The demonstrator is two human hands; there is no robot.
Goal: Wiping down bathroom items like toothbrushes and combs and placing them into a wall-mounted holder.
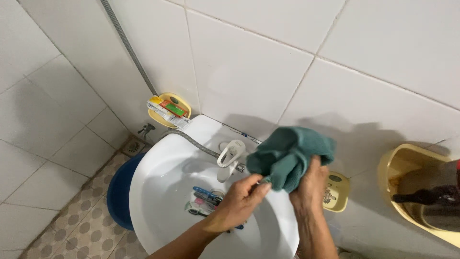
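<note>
A bunched teal cloth (287, 156) is held above the right side of a white washbasin (158, 182), just beside its white tap (231, 154). The right hand (310, 187) is clamped around the cloth from below; the left hand (238, 204) pinches its lower edge. Toothbrushes (205, 200) lie in the bowl. A yellow soap dish (337, 192) sits on the tiled wall (249, 67) behind.
</note>
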